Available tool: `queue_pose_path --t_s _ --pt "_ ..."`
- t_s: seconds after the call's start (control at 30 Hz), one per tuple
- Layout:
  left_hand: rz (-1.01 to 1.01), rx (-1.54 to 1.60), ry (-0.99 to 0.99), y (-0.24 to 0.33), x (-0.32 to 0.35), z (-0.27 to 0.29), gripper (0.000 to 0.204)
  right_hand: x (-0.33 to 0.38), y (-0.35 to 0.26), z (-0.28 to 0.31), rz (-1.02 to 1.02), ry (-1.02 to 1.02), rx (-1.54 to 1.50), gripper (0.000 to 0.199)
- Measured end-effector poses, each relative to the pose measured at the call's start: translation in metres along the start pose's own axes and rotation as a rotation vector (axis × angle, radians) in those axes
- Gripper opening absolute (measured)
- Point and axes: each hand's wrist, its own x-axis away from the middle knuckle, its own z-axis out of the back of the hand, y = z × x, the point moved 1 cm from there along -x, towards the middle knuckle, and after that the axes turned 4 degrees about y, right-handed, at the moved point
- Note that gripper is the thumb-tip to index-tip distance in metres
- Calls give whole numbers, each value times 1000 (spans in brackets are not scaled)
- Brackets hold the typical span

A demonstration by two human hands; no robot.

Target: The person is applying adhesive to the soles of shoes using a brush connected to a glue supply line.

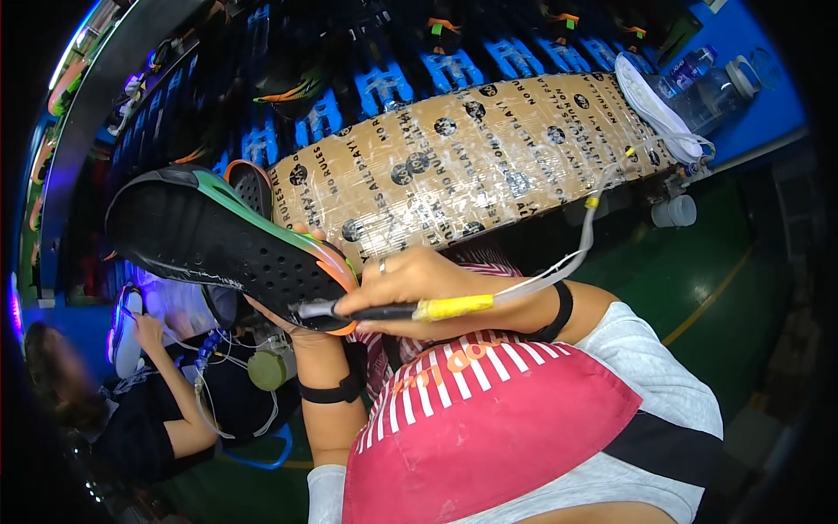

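A black shoe sole (231, 240) with a green-to-orange side wall is held tilted in front of me, its hollow, dotted face toward me. My left hand (292, 325) grips it at the orange end, the palm below and fingertips showing over the far edge. In my right hand (410, 275) is a brush (454, 307) with a dark handle, yellow tape and a clear tube trailing from its back. Its pale tip touches the inside of the sole near the orange end. Whitish wet streaks run along the sole's near edge. Behind it lies a second dark sole (249, 185) with an orange rim.
A bench covered in printed cardboard (489, 166) lies ahead, with a row of blue clamps (384, 87) beyond. At right are a white shoe part (650, 105), bottles (711, 96) and a white cup (674, 211). A co-worker's hand (148, 332) holds another shoe at left.
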Motion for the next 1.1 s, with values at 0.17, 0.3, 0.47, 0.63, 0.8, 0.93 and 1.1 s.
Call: queue_pose_path --t_s 0.17,0.3,0.47,0.63,0.8,0.93,1.1 --pt "32 15 -46 9 6 8 84 -2 -3 5 -2 -198 -129 25" --pt "87 -193 10 17 2 -1 85 4 5 5 13 -31 156 25" --pt "155 -215 0 19 2 -10 94 6 -1 11 95 -235 126 26" --pt "221 -365 58 24 -1 -7 91 11 7 9 88 -135 279 26" --pt "293 -498 68 40 -4 5 81 7 -2 16 93 -340 117 25" --pt "287 -387 131 33 -9 -9 70 10 6 12 97 -187 216 23" --pt "496 -569 -18 39 -18 -24 50 7 -1 20 153 -386 218 24"
